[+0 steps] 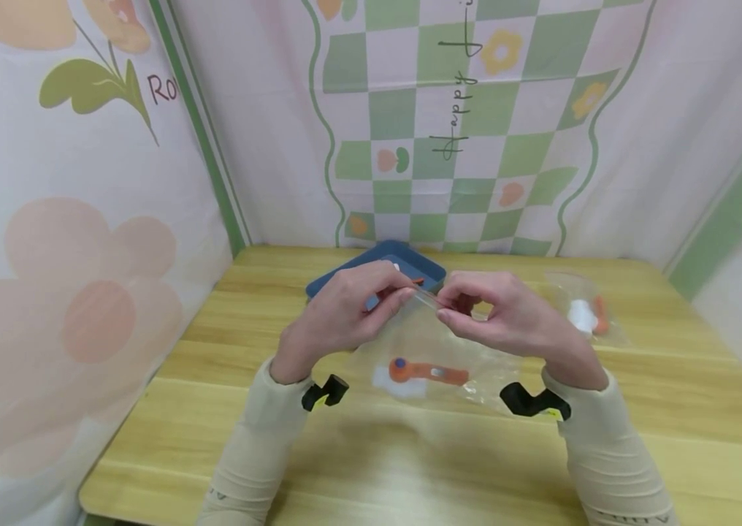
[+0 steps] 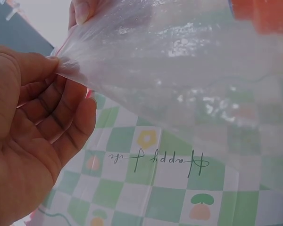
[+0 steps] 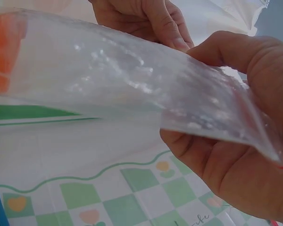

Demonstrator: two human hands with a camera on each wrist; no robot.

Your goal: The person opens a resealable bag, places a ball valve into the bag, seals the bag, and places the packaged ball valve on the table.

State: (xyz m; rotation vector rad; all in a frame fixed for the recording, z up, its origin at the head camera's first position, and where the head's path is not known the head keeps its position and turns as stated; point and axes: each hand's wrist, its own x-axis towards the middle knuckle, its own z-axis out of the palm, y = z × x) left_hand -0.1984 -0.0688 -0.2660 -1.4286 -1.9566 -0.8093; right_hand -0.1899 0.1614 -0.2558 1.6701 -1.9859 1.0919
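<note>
A clear zip bag (image 1: pixel 476 358) hangs between both hands above the table, its top edge pulled taut. My left hand (image 1: pixel 354 303) pinches that edge between thumb and forefinger. Close beside it, my right hand (image 1: pixel 509 314) pinches the same edge with thumb and fingertips. Low in the bag sits an orange handle-shaped piece (image 1: pixel 437 372) with a blue round spot at one end, over a white piece (image 1: pixel 387 381). A red line runs along the bag's mouth in the left wrist view. Both wrist views show the crinkled film (image 3: pixel 122 70) stretching away from the fingers.
Behind the hands stands a blue tray (image 1: pixel 426 267) holding small orange and white items, partly hidden. A second clear bag (image 1: pixel 564 281) with a white and an orange piece lies at the right. Patterned curtains (image 1: pixel 266 146) enclose the wooden table (image 1: pixel 213 409).
</note>
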